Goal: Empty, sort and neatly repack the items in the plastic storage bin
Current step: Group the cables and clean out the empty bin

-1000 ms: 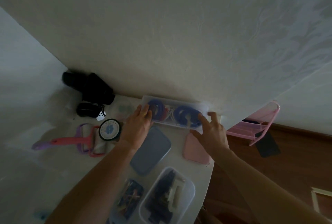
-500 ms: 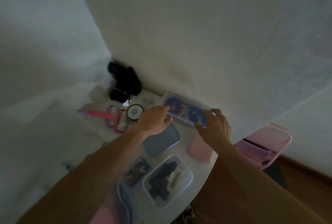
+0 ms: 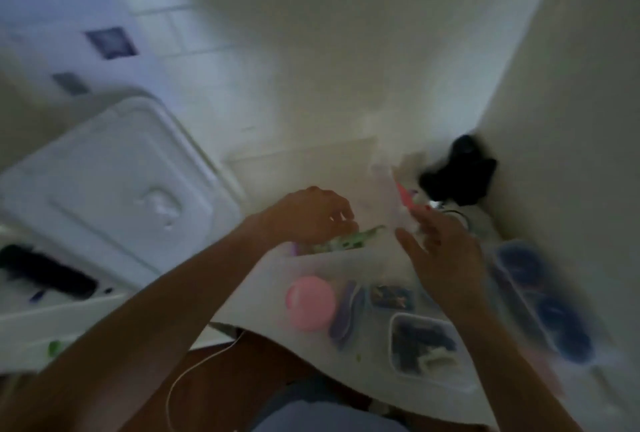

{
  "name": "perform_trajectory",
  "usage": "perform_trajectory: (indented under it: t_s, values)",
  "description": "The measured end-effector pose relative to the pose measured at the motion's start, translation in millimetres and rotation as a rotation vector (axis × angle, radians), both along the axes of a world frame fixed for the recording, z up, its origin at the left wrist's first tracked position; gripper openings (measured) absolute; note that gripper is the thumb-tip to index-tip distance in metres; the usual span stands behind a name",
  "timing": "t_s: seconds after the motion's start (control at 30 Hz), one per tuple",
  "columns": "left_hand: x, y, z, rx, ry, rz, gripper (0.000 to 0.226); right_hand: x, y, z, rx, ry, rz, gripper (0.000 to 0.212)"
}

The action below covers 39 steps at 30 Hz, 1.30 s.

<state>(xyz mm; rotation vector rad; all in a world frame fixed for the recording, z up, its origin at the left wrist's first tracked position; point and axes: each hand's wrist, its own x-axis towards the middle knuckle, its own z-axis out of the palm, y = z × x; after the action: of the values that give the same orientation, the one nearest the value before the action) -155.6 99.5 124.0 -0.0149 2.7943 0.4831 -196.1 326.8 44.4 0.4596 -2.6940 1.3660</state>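
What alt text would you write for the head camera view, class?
A person's left hand holds a green patterned packet above a white table, while the right hand reaches forward with fingers spread. Blurred clear boxes and a pink ball lie nearby.

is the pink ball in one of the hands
No, the pink ball lies on the table, below and between both hands.

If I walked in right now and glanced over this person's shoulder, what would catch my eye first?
Probably the two bare arms reaching over the white table, the left hand gripping a green-patterned item and the right hand spread open beside it. Next, the round pink object near the table's front edge stands out, with clear containers of dark blue things along the right. A large white lid lies off to the left.
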Motion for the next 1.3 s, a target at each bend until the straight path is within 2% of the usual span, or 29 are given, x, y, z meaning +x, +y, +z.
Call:
perform_trajectory:
  t_s: [0.27, 0.4, 0.5, 0.67, 0.83, 1.03, 1.3]
  values:
    - [123, -126, 7, -0.039, 0.07, 0.524, 0.031, 35, -90, 22, 0.012, 0.054, 0.385, 0.051]
    - [164, -158, -8, -0.052, 0.087, 0.708, 0.032, 48, -115, 15, 0.072, 0.094, 0.453, 0.052]
    - [178, -170, -29, -0.028, 0.064, 0.775, 0.039, 49, -123, 5, 0.102, 0.068, 0.424, 0.05]
    - [169, -175, -61, 0.016, 0.04, 0.719, 0.046, 30, -108, -12, 0.144, 0.013, 0.266, 0.053]
    - [136, -173, -82, 0.044, 0.098, 0.618, 0.048, 15, -87, -25, 0.205, -0.11, 0.083, 0.054]
    - [88, -177, -112, 0.027, 0.14, 0.459, 0.05, 10, -82, -46, 0.243, -0.169, -0.021, 0.049]
    - [6, -193, -173, -0.05, -0.065, 0.243, 0.072, -34, -126, -56, 0.337, -0.11, 0.028, 0.044]
